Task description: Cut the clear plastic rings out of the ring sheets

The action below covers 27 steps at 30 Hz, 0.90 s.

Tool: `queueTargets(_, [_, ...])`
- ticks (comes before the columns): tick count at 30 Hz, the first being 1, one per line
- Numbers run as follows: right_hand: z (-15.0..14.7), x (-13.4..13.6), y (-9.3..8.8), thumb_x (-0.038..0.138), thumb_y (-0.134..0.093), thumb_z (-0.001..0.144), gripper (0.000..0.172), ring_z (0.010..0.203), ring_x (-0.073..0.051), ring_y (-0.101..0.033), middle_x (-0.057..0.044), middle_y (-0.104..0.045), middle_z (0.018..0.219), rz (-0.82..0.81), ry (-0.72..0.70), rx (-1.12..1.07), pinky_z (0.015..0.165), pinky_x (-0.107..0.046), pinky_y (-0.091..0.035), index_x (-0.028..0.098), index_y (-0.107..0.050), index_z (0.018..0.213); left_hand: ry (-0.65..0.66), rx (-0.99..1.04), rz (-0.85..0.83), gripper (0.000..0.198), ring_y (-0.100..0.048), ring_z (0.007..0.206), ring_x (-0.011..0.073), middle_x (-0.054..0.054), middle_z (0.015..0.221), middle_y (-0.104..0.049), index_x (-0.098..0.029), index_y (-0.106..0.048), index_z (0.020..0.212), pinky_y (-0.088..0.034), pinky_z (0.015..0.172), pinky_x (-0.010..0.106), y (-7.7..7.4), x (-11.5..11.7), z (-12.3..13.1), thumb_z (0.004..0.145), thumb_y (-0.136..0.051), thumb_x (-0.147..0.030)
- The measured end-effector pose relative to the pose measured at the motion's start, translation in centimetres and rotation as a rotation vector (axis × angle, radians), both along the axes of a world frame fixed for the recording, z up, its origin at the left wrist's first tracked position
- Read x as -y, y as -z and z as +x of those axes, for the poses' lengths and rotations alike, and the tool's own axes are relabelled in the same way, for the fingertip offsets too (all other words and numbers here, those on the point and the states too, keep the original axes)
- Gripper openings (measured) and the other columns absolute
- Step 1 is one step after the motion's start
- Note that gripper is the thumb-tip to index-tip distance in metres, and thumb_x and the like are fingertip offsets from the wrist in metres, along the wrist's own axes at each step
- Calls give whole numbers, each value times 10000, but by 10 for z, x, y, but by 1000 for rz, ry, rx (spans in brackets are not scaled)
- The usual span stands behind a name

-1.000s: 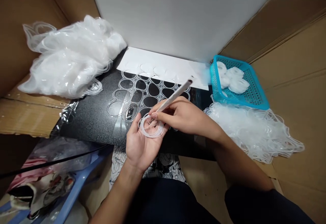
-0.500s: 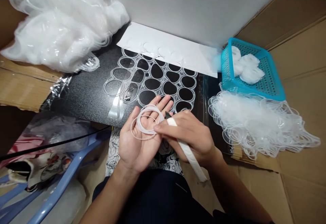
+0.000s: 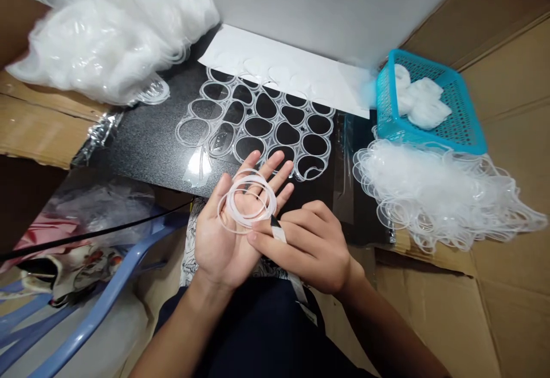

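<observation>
The black table (image 3: 146, 149) spreads in front of you, with a big heap of clear plastic (image 3: 116, 40) at its far left and a heap of white rings (image 3: 438, 189) at its right end. A clear sheet with rounded holes (image 3: 274, 130) lies mid-table, its far edge reaching the white paper (image 3: 292, 74). The blue basket (image 3: 429, 144) stands just behind the right-hand heap, with white bundles (image 3: 429, 113) inside. Your left hand (image 3: 223, 246) is palm up, fingers spread wide, gripping nothing; the loose rings (image 3: 232, 203) lie across palm and fingers. Your right hand (image 3: 315, 246) curls around a white stick (image 3: 278, 232), its dark tip and your fingertips at the rings' near right edge.
</observation>
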State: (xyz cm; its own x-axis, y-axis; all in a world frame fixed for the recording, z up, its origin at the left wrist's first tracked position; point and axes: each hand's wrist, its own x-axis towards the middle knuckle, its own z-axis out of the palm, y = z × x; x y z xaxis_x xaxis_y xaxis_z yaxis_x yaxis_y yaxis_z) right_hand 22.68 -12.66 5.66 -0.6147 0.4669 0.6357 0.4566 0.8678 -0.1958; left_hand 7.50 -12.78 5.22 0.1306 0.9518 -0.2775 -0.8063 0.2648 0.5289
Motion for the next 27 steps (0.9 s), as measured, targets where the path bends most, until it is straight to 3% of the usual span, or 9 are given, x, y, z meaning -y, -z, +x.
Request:
queueTargets(6, [7, 17, 2, 145, -709, 941, 161, 828, -118, -700, 40, -829, 1052, -6, 6, -12, 674, -329, -470, 280, -792, 970, 22, 4, -7, 439, -426, 1534, 338, 27, 1515, -610, -317, -682, 1284, -439, 1208, 584, -3, 6, 4, 1081, -329, -482])
queueTargets(21, [21, 32, 0, 147, -716, 931, 165, 798, -121, -676, 60, -825, 1089, -6, 22, -52, 673, -344, -482, 290, -797, 918, 72, -68, 44, 526, -377, 1561, 338, 0, 1575, -554, -376, -605, 1446, -463, 1185, 589, -9, 13, 11, 1087, -268, -560])
queueTargets(27, [21, 35, 1, 148, -761, 892, 162, 804, -119, -683, 76, -817, 1100, -3, 26, -69, 671, -346, -485, 307, -795, 903, 44, -93, 43, 515, -292, 1594, 373, -4, 1609, -510, -409, -587, 1461, -436, 1188, 634, -10, 16, 12, 1052, -368, -630])
